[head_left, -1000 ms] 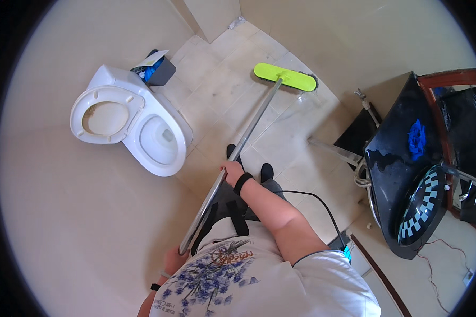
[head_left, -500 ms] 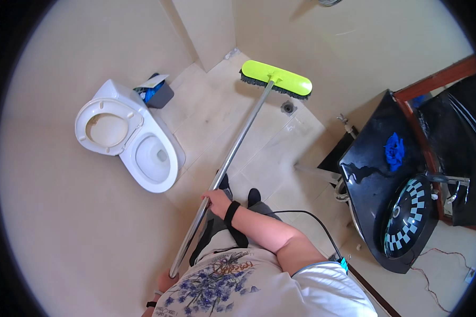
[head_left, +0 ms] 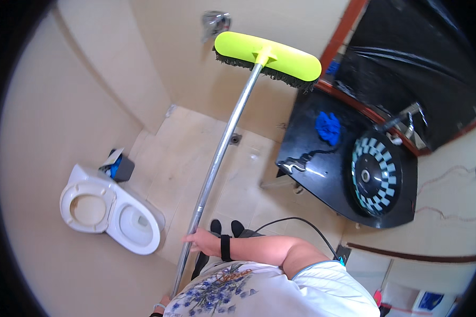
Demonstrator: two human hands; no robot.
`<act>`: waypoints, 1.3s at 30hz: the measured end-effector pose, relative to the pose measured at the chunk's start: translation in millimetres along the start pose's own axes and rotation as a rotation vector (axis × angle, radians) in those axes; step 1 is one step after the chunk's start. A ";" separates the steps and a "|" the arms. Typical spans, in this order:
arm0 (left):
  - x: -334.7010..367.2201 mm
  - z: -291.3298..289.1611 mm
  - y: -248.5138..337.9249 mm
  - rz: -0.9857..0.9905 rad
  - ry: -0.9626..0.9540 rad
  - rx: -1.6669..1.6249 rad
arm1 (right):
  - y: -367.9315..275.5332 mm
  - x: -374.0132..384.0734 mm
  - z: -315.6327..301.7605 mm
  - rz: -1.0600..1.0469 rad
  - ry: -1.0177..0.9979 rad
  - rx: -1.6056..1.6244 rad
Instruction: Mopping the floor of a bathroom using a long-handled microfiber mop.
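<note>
A long-handled broom [head_left: 222, 150] with a silver pole slants across the view. Its lime-green head [head_left: 272, 55] with dark bristles is up off the floor, in front of the far wall. My right hand [head_left: 205, 242], with a black band at the wrist, is closed round the lower part of the pole. At the lower edge, close to my body, my left hand [head_left: 164, 302] holds the pole's near end; it is only partly in view, and its fingers are mostly hidden.
To the left stands a white toilet [head_left: 135, 227], lid raised, beside a grey bin [head_left: 122, 168]. On the right, a black counter [head_left: 307, 148] carries a blue cloth [head_left: 329, 128] and a checkered basin [head_left: 373, 174]. A floor drain [head_left: 235, 139] lies behind the pole. A black cable [head_left: 296, 219] loops by my right arm.
The broom head has risen from near the floor to before the wall. My view has tilted up and turned right, bringing the counter nearer the middle. Both hands remain on the pole.
</note>
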State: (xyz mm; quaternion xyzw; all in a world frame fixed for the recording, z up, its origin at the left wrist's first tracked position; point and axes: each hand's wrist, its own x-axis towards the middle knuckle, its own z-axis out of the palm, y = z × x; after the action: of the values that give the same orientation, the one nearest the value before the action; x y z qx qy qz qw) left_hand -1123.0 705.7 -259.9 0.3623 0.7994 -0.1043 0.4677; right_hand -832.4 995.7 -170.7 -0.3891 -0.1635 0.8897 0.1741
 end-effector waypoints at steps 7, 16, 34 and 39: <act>62.6 -49.5 30.7 0.105 0.031 0.172 | -10.7 -39.4 -15.0 -0.142 0.100 0.198; 83.0 -97.7 101.0 0.640 0.692 0.271 | -10.7 -77.4 -26.8 -0.417 0.108 0.619; -2.0 -108.4 188.1 0.748 0.687 0.449 | 17.0 -113.7 -86.5 -0.767 0.133 0.926; 2.1 -104.2 168.8 0.719 0.557 0.435 | 23.8 -123.9 -91.3 -0.712 0.006 0.878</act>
State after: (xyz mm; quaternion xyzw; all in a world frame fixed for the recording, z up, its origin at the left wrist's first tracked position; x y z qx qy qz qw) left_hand -1079.5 880.2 -176.2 0.7178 0.6784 -0.0004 0.1567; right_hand -689.4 934.7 -160.9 -0.2036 0.1014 0.7595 0.6095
